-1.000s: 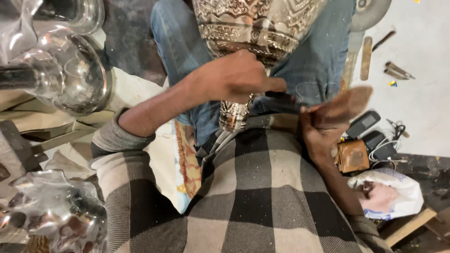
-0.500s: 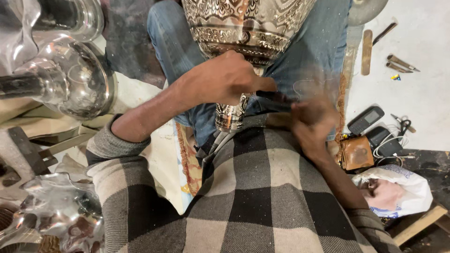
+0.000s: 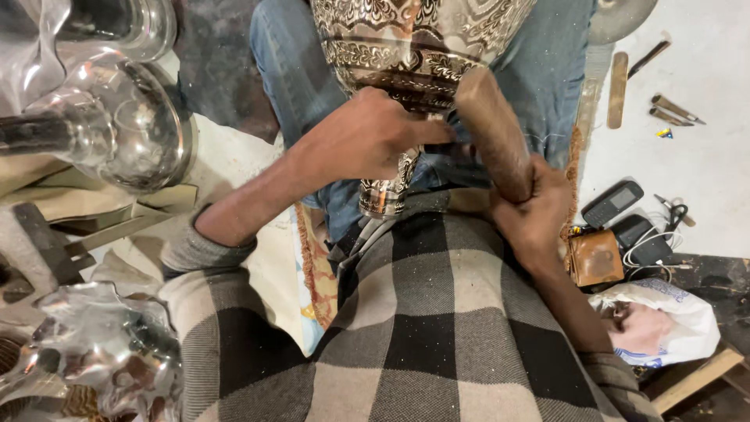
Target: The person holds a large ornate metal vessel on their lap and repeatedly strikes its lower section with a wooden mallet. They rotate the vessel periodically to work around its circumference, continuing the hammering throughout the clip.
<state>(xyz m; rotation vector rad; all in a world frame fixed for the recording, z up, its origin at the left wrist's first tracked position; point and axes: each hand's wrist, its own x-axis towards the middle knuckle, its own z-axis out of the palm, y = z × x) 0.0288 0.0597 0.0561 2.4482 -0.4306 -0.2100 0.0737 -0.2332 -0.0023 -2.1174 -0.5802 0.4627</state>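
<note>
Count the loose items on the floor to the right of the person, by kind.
Phones: 2, a keypad phone and a second phone
Brown leather wallet: 1
White plastic bag: 1
Flat wooden stick: 1
Slim hand tools: 3, one, two
Small scissors: 1
Total: 9

- Engraved metal vessel: upper body cut off by the top edge.
- Left hand: fingertips hidden against the vessel; any tool held cannot be determined.
- Wooden mallet: lower handle concealed inside the right hand.
</note>
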